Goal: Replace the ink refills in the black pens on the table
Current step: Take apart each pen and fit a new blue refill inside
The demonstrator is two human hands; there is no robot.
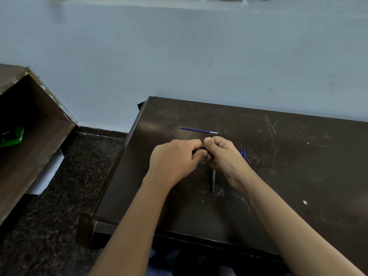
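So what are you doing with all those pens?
A person is swapping ink refills in black pens at a dark table. Both hands, the left hand and right hand, are pinched together on one small dark pen piece, mostly hidden by the fingers. Another black pen lies on the table just under the right hand. One blue refill lies loose beyond the hands, and two more blue tips peek out to the right.

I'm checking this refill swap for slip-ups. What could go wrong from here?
1. Both hands, left hand and right hand, hide the dark pen part they pinch, so a small piece might drop unnoticed.
2. The loose refill and refill tips could roll on the table.
3. A forearm may nudge the black pen.
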